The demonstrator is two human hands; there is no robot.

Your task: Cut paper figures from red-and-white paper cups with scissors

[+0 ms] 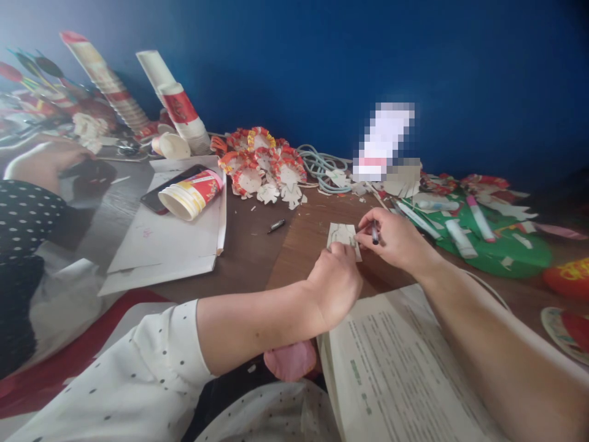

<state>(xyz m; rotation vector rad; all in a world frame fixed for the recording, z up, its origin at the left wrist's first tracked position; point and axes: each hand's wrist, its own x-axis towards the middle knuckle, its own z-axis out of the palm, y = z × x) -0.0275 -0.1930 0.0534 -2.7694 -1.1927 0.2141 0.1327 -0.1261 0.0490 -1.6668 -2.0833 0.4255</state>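
A small piece of white paper (343, 231) with dark lines drawn on it lies on the brown table. My left hand (338, 283) is closed, its curled fingers pressing on the near edge of the paper and partly covering it. At the paper's right side, my right hand (396, 240) is closed around a pen (375, 232); its dark end shows beside the fingers, and its tip is hard to see. A black pen cap (277, 226) lies apart on the table, left of the paper. Below my hands is an open printed book (391, 362), partly under my right forearm.
Paper cups (191, 195) lie on white sheets (170, 242) over a phone. Red paper-cup cutouts (262, 162) and a coiled cable (319, 166) line the blue wall. Markers (480, 219) rest on a green disc (519, 252). Another person's hand (46, 159) is at left.
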